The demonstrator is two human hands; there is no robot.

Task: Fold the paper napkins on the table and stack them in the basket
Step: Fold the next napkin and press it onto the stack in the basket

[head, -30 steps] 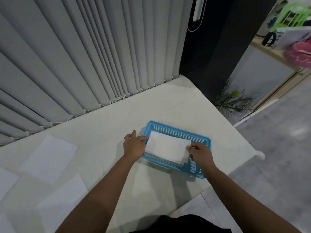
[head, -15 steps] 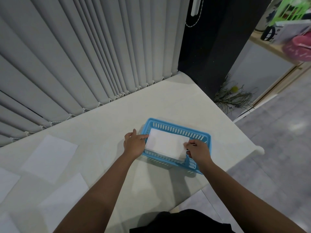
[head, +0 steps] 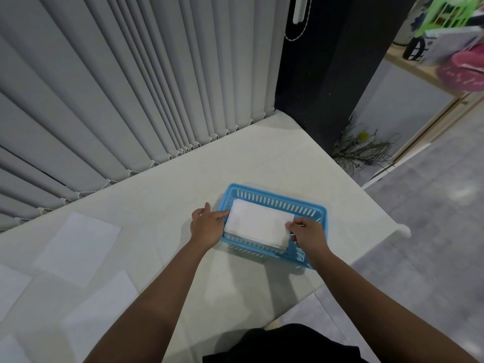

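While holding a folded napkin (head: 258, 225) at both short ends, lowering it flat into basket (head: 275, 199). Left hand (head: 207, 226): fingers (head: 222, 214) pressed together, tips touching napkin's left edge at the basket's left wall, thumb up and apart. Right hand (head: 309, 235): pinching napkin's right near corner between thumb and fingers, knuckles over the basket's right end. Napkin white, lying level inside the blue basket, on a stack whose layers show at the near edge. Basket on table (head: 162, 200), near its right edge. Unfolded sheets (head: 78, 247) spread flat on the table far left, well apart from basket. Grey blinds (head: 117, 87) along the table's far side.
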